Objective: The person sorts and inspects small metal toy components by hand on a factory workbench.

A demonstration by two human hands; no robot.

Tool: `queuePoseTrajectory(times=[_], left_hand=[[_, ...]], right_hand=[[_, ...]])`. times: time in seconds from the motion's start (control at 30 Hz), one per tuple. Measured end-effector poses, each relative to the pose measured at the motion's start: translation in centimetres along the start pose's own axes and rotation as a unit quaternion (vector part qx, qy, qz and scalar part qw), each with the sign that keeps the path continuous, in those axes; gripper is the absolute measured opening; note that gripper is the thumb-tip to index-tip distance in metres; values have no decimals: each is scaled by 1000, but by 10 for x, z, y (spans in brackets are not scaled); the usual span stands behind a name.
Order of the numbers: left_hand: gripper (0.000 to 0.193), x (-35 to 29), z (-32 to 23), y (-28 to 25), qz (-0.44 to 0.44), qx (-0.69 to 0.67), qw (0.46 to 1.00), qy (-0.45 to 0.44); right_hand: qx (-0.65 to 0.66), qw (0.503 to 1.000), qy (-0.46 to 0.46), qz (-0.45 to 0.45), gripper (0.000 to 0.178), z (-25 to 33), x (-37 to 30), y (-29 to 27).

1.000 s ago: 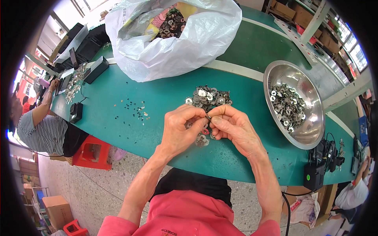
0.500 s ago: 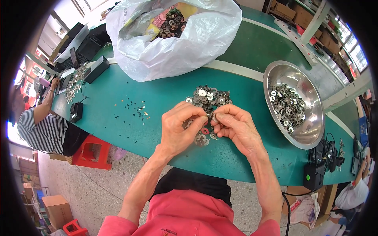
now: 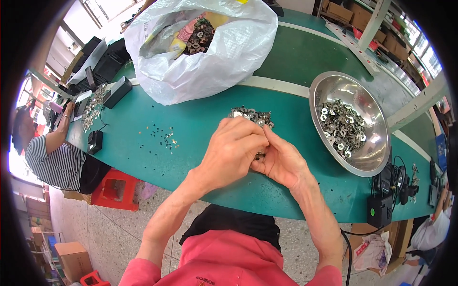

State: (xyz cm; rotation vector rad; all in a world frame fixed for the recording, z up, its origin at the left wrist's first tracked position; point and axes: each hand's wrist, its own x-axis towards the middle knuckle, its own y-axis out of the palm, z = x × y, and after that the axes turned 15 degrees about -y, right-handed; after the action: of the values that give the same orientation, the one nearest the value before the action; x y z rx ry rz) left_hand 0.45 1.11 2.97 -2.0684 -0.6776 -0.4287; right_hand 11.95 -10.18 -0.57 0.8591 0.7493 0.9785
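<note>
Black bits (image 3: 169, 141): lying scattered on the green table (image 3: 121, 148)
White bag (image 3: 234, 62): sitting open, holding dark parts (image 3: 200, 38)
Left hand (image 3: 234, 150): you're curling its fingers inward; cannot tell its hold
Metal pile (image 3: 250, 114): lying just beyond both hands
Right hand (image 3: 284, 162): you're half-cupping it against the left; cannot tell its hold
Steel bowl (image 3: 377, 143): holding metal pieces (image 3: 343, 128)

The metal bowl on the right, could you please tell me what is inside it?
The metal bowl holds a heap of small grey and shiny pieces. Whatever lies beneath the top layer, bowl's bottom included, is covered.
</note>
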Motion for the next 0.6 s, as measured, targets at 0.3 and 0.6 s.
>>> queuePoseTrajectory(times=[0.3,0.6], left_hand=[[23,-10,15,-33,64,96,991,-62],[16,-23,28,-6,37,174,983,-51]], right_hand=[[-98,990,-91,-37,29,9,-3,-7],[-173,980,-85,-44,29,9,-2,-4]])
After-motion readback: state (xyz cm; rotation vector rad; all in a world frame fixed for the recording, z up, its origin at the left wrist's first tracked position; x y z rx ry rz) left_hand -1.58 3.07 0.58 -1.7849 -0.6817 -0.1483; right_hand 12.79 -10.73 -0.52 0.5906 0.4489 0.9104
